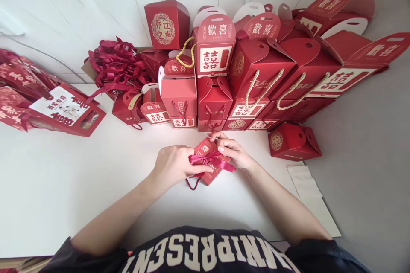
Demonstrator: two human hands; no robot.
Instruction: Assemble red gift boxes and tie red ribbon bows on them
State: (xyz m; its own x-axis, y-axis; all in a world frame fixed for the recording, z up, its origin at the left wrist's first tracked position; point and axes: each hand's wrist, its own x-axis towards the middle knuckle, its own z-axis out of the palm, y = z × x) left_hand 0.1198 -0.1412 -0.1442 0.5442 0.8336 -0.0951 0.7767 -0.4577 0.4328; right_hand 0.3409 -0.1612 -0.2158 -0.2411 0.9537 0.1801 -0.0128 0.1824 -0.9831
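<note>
Between my hands, just above the white table, is a small red gift box (pixel 212 178) with pale Chinese lettering. A magenta ribbon (pixel 221 162) is tied in a bow across its upper side. A dark red cord handle (pixel 194 185) hangs loose at its near left edge. My left hand (pixel 175 163) grips the box from the left, its thumb lying across the box by the bow. On the other side my right hand (pixel 233 150) closes on the box's far right edge, fingers bent near the bow's right loop. The fingertips partly hide the box's far end.
Red gift boxes (pixel 214 57) with cord handles stand stacked along the tiled wall. Left of them is a heap of magenta ribbons (pixel 117 62). Red decorated boxes (pixel 72 108) lie at the far left. A single red box (pixel 294 141) and white paper (pixel 304 181) are at the right.
</note>
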